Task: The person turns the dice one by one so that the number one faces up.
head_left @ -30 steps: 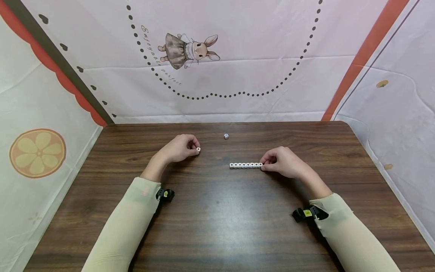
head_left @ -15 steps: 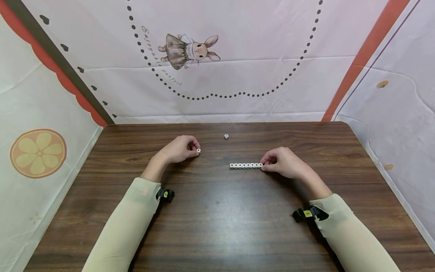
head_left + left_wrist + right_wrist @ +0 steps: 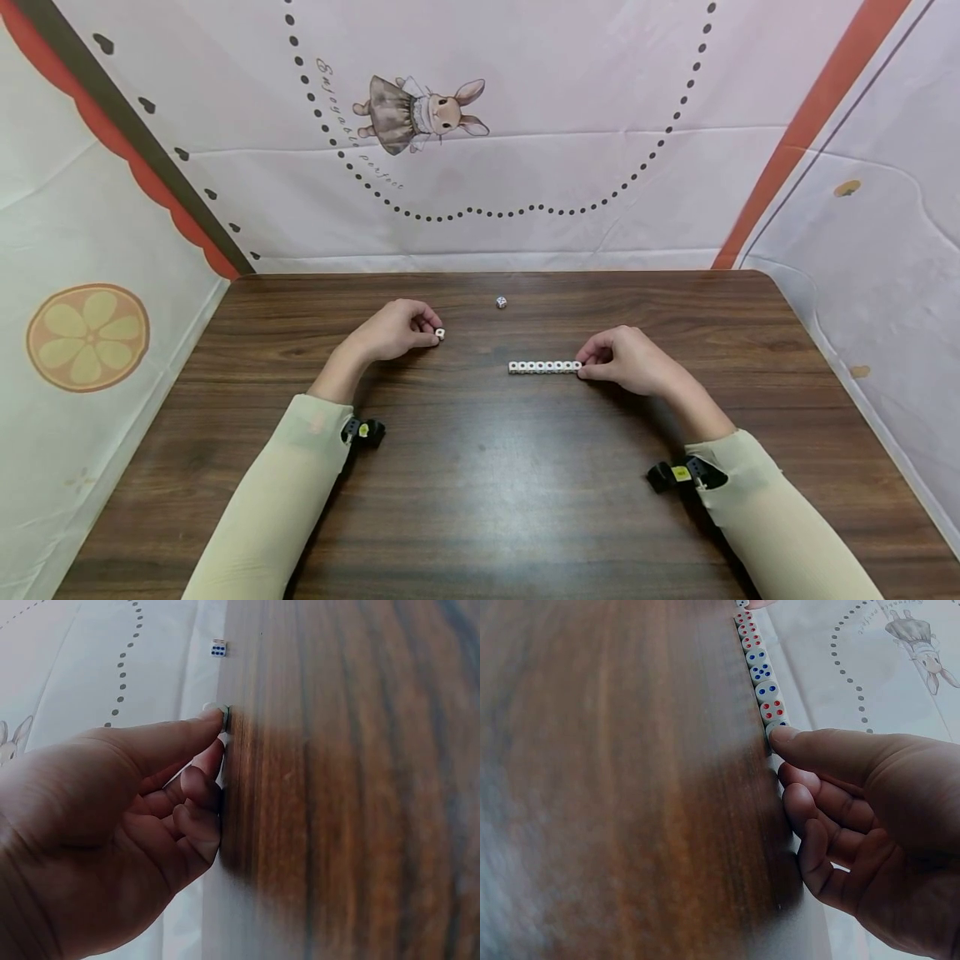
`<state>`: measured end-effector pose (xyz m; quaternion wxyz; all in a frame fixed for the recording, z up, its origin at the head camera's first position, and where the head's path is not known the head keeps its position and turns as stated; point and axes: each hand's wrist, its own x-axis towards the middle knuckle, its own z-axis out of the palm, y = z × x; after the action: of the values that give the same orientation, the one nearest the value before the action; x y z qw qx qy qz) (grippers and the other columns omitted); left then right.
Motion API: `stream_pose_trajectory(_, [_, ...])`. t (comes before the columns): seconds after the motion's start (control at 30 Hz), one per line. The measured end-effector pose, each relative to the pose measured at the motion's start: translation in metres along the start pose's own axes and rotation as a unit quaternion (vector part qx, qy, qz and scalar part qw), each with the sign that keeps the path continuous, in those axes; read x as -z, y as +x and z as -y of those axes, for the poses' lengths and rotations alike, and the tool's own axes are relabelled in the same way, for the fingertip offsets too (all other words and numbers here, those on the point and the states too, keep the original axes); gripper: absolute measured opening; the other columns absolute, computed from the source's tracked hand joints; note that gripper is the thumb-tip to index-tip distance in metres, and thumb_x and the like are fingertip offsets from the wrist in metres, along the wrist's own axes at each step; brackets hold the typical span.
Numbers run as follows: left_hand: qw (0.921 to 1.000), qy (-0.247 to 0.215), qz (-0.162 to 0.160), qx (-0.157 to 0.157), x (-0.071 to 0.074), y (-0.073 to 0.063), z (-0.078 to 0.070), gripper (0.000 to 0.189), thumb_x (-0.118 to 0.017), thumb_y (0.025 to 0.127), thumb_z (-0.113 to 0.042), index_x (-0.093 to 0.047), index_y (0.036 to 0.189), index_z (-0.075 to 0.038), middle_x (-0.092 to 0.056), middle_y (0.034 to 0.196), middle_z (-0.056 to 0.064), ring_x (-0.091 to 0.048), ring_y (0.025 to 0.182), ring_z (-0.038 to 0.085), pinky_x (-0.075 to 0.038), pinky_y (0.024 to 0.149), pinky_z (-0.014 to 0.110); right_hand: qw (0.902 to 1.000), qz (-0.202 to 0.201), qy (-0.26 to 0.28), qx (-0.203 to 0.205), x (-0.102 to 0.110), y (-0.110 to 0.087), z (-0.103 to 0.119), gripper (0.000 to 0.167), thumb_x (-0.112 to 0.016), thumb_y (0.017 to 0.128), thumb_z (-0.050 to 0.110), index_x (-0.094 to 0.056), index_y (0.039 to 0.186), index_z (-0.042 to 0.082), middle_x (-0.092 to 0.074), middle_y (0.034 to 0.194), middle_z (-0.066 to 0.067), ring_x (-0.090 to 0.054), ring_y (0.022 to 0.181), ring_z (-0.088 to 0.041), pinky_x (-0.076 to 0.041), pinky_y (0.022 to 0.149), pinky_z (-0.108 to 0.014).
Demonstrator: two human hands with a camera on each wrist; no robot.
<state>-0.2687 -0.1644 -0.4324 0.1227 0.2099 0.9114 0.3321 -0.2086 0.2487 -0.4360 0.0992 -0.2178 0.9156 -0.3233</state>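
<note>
In the head view my left hand pinches a white die between thumb and fingers, low over the table left of the middle. Most of that die is hidden by the thumb in the left wrist view. To the right, a straight row of several white dice lies side by side, single-dot faces up. My right hand grips the die at the row's right end with thumb and finger. Red and blue dots show on the side faces of the row in the right wrist view.
A lone die stands farther back, between the two hands; its blue dots show in the left wrist view. All this is on a dark wood-grain table. Behind its far edge hangs a printed cloth, with more cloth at both sides.
Both hands stay nearly in place. The die at the left fingertips seems slightly turned, and the row of dice and lone die lie as before.
</note>
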Motion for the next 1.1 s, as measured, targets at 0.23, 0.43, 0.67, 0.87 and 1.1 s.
stream_pose_trajectory(0.23, [0.9999,0.008,-0.007,0.001,-0.002,0.001,-0.002,0.013,-0.079,0.098,-0.013,-0.074,0.108,-0.006,-0.069,0.094,0.004,-0.063,0.087,0.019,-0.05,0.082,0.038,1.0,0.002,0.004,-0.004,0.0,-0.002,-0.001,0.007,-0.084,0.094,0.018,-0.08,0.098,0.014,-0.072,0.083,0.007,-0.063,0.077,-0.013,-0.051,0.072,-0.034])
stream_pose_trajectory(0.43, [0.9999,0.009,-0.006,0.007,-0.002,0.001,-0.003,0.013,-0.079,0.098,-0.015,-0.074,0.107,-0.006,-0.069,0.094,0.004,-0.063,0.087,0.019,-0.05,0.082,0.038,1.0,0.002,0.007,-0.004,0.0,-0.002,0.0,0.007,-0.084,0.094,0.017,-0.08,0.098,0.014,-0.072,0.083,0.007,-0.062,0.077,-0.014,-0.051,0.071,-0.033])
stream_pose_trajectory(0.67, [0.9999,0.007,-0.006,0.012,-0.002,-0.001,-0.004,0.013,-0.08,0.098,-0.017,-0.074,0.106,-0.008,-0.069,0.093,0.004,-0.062,0.086,0.019,-0.05,0.081,0.037,1.0,0.001,0.008,-0.003,-0.001,-0.002,0.0,0.007,-0.084,0.094,0.016,-0.08,0.098,0.013,-0.072,0.083,0.007,-0.063,0.077,-0.014,-0.051,0.071,-0.033])
stream_pose_trajectory(0.87, [0.9999,0.01,-0.008,0.005,-0.001,-0.003,-0.011,0.013,-0.081,0.097,-0.017,-0.075,0.104,-0.008,-0.07,0.092,0.003,-0.063,0.086,0.018,-0.05,0.081,0.037,0.9999,0.002,0.009,-0.005,0.0,-0.002,0.0,0.007,-0.084,0.094,0.017,-0.08,0.098,0.014,-0.072,0.083,0.007,-0.062,0.077,-0.014,-0.051,0.071,-0.033])
stream_pose_trajectory(1.1, [0.9998,0.016,-0.001,-0.007,-0.004,-0.004,-0.015,0.012,-0.081,0.097,-0.018,-0.074,0.103,-0.01,-0.069,0.091,0.001,-0.062,0.084,0.017,-0.05,0.08,0.036,1.0,0.001,0.006,0.0,0.0,-0.001,0.0,0.007,-0.084,0.094,0.018,-0.081,0.099,0.013,-0.072,0.084,0.007,-0.063,0.078,-0.013,-0.052,0.073,-0.034])
